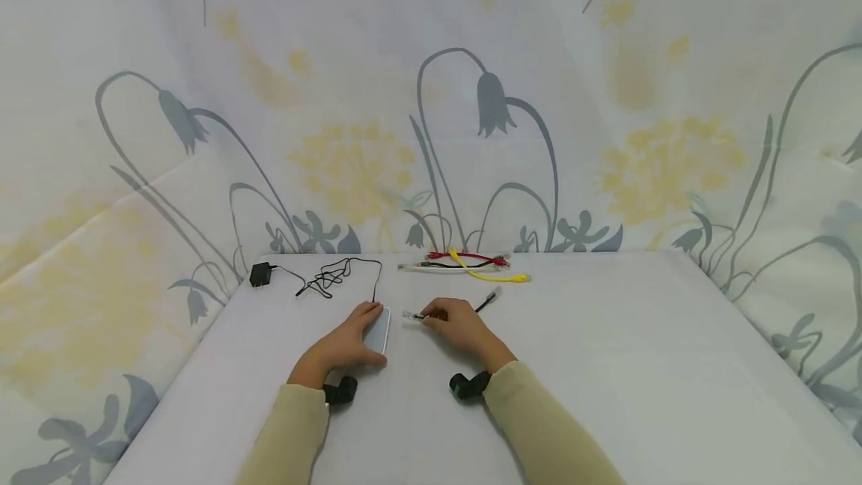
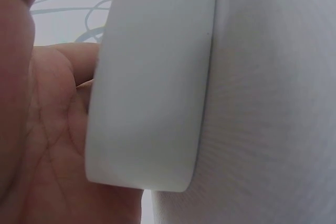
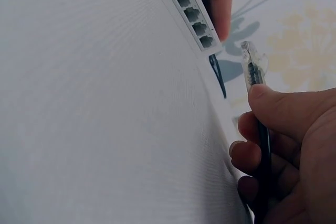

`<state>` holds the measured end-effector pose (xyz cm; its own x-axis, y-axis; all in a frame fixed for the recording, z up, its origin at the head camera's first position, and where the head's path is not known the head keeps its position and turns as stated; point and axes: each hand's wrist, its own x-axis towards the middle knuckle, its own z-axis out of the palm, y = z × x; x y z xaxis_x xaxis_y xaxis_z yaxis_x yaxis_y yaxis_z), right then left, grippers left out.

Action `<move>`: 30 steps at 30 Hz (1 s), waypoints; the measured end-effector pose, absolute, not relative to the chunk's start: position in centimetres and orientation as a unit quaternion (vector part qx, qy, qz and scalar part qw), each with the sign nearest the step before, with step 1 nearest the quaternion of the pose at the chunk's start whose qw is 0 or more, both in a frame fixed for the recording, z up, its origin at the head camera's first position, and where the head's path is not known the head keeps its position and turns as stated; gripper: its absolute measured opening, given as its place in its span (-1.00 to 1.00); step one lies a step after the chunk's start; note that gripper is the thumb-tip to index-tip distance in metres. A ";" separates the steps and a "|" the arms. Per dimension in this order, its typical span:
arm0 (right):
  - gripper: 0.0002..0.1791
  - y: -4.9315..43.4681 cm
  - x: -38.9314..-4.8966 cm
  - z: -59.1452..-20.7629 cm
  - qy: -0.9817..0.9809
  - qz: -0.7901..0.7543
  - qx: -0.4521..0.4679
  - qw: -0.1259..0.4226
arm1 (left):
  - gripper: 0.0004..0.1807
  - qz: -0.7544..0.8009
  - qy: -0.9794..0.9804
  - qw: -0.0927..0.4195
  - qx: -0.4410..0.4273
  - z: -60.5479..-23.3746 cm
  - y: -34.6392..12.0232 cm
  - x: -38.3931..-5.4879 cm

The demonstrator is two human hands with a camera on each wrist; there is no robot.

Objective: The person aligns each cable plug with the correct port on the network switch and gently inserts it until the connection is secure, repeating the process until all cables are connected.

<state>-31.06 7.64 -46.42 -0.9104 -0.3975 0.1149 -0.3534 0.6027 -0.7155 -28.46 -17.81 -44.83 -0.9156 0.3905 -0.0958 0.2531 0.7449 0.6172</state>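
A small white network switch [image 1: 377, 331] stands on the white tabletop, held in my left hand [image 1: 346, 343] with thumb at its near end and fingers at its far end. The left wrist view shows its plain white casing [image 2: 149, 87] close up. In the right wrist view a row of several ports [image 3: 191, 14] faces the right hand. My right hand [image 1: 465, 326] pinches a black Ethernet cable [image 3: 264, 150] just behind its clear plug [image 3: 248, 56]. That plug points toward the switch, apart from it. The cable's other plug [image 1: 495, 294] sticks out beyond the right hand.
Behind the hands lie a red cable [image 1: 465, 255], a yellow cable [image 1: 481, 273], a white cable [image 1: 438, 269] and a black one, partly crossing. A black power adapter [image 1: 260, 274] sits at the back left, its tangled cord [image 1: 330, 275] running to the switch. A flowered cloth [image 1: 337, 96] hangs behind.
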 end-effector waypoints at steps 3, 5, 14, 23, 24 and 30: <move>-0.85 7.6 -30.9 -46.5 0.894 -0.394 -0.211 0.027 | 0.14 0.317 0.926 0.108 0.176 -44.9 -17.8 -28.4; -0.85 7.7 -30.9 -46.4 0.892 -0.398 -0.212 0.025 | 0.14 0.317 0.926 0.105 0.178 -45.0 -17.9 -28.4; -0.89 7.7 -31.0 -46.7 0.892 -0.402 -0.205 0.038 | 0.13 0.314 0.926 0.108 0.177 -44.9 -17.9 -28.3; -0.91 7.6 -30.6 -46.6 0.893 -0.398 -0.205 0.040 | 0.13 0.319 0.924 0.109 0.180 -44.8 -17.9 -28.0; -0.91 7.6 -30.5 -46.5 0.893 -0.397 -0.207 0.041 | 0.12 0.320 0.924 0.108 0.179 -44.8 -17.9 -28.0; -0.93 7.6 -30.2 -46.0 0.891 -0.393 -0.222 0.050 | 0.13 0.313 0.927 0.109 0.174 -44.7 -17.8 -28.0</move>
